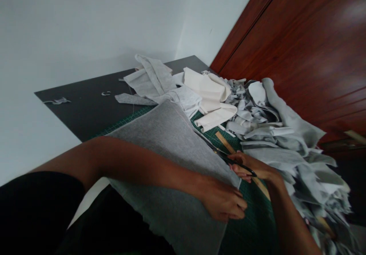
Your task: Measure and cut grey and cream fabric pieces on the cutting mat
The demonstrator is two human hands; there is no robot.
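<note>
A large piece of grey fabric (pixel 162 133) lies across the front of the table and hangs over its near edge. My left hand (pixel 224 199) reaches over it from the left, fingers curled closed at the fabric's right edge near a corner. My right hand (pixel 251 165) grips a pair of dark-handled scissors (pixel 221 154). Their blades point up and to the left, lying along the fabric's right edge. How far apart the blades are is hard to make out. Under the fabric is a green cutting mat (pixel 248 209) with grid lines.
A wooden ruler (pixel 224 141) passes under my right hand. Crumpled light-grey cloth (pixel 160 79) and cream cloth (pixel 204 85) lie at the back. A big heap of grey scraps (pixel 294 156) fills the right side, before a reddish-brown wooden door (pixel 314 37). Small scraps (pixel 60 101) lie far left.
</note>
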